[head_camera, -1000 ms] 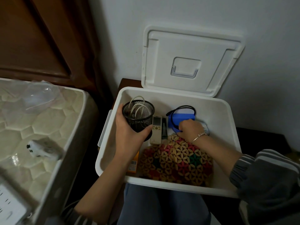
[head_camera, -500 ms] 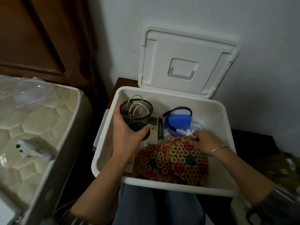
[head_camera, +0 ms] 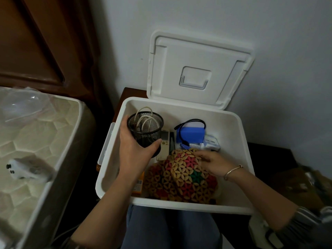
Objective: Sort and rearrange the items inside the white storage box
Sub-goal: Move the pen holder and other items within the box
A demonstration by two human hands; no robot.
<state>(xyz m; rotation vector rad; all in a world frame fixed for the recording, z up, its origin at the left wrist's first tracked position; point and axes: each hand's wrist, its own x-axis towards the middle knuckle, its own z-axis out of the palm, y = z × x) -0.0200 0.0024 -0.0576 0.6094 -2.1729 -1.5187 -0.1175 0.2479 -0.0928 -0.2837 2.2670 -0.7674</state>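
A pale wall [head_camera: 269, 51] rises beyond my hands; a quilted mattress [head_camera: 36, 150] lies well to the left of my left hand. The white storage box [head_camera: 240, 141] sits open before me, its lid [head_camera: 197, 69] propped against the wall. Inside, the beaded mat [head_camera: 179, 180] lies under my right hand [head_camera: 213, 163], whose fingers rest loosely spread on it, gripping nothing. My left hand [head_camera: 134, 151] clasps the mesh cup [head_camera: 145, 128]. The blue pack [head_camera: 190, 134] lies just beyond my right hand.

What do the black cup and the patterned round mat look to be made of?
Black cup: looks like metal wire mesh with a matte black coating; the cable inside shows through. Patterned mat: apparently wooden or bamboo beads in tan, pink and green, linked into open flower shapes.
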